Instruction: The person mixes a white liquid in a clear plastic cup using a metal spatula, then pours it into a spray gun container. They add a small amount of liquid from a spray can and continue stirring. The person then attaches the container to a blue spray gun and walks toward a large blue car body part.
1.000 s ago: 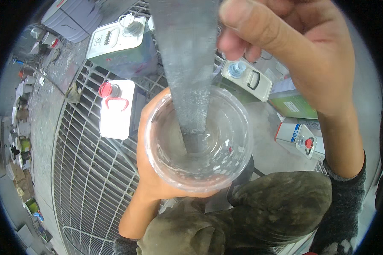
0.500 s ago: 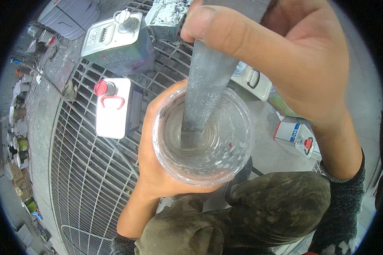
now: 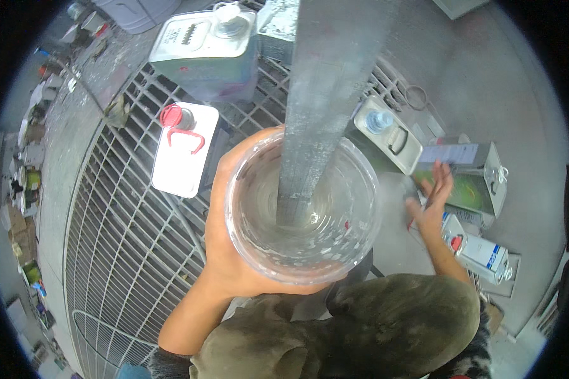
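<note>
My left hand (image 3: 224, 252) is wrapped round a clear plastic cup (image 3: 357, 215), whose inner wall carries whitish flecks and a red speck. A flat grey metal strip (image 3: 325, 88) stands tilted in the cup, its lower end at the bottom and its upper end rising out of view. Lower and to the right, my right hand (image 3: 435, 205) holds nothing, its fingers apart. It is nearest to a greenish metal can (image 3: 487, 180) and a smaller white-and-blue can (image 3: 483, 254) with a red cap.
A metal grating (image 3: 120, 234) spreads at the left, with a red-capped white can (image 3: 186, 165) and a larger can (image 3: 183, 41) on it. A blue-capped can (image 3: 387, 150) stands right of the cup. Paint-stained containers line the far left.
My right hand has let go of the metal strip and moved down and right toward the cans. The strip stays leaning in the cup, still held in my left hand.
</note>
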Demonstrator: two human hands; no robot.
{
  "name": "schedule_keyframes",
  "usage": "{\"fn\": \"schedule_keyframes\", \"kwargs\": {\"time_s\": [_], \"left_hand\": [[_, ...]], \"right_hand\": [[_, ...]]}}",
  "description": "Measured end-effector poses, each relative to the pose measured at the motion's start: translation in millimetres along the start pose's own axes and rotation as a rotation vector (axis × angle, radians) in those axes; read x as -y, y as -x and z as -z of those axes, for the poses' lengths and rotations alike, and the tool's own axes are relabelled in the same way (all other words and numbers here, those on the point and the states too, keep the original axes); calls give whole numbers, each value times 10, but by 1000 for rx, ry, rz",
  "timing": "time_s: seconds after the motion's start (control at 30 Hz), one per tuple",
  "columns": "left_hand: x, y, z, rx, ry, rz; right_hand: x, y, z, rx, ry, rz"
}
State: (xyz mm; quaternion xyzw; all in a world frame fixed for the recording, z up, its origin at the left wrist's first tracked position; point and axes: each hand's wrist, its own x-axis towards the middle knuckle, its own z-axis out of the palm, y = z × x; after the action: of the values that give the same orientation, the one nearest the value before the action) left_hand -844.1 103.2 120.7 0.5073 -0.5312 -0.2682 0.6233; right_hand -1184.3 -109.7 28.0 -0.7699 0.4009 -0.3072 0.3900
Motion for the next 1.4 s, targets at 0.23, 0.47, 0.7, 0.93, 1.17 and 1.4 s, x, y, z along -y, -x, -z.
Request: {"fn": "schedule_keyframes", "kwargs": {"time_s": [0.23, 0.47, 0.7, 0.93, 1.17, 1.4], "left_hand": [[-24, -82, 105, -82, 102, 98], [22, -28, 275, -90, 80, 111], [195, 12, 383, -148, 65, 98], [288, -38, 429, -67, 83, 32], [403, -30, 427, 8, 53, -110], [376, -10, 437, 30, 46, -147]], "right_hand": [[-1068, -81, -577, -44, 11, -82], [-485, -496, -634, -63, -103, -68], [337, -466, 122, 87, 105, 80], [1500, -496, 841, 580, 963, 514], [2211, -747, 668, 161, 313, 205], [2447, -752, 954, 359, 557, 316]]}}
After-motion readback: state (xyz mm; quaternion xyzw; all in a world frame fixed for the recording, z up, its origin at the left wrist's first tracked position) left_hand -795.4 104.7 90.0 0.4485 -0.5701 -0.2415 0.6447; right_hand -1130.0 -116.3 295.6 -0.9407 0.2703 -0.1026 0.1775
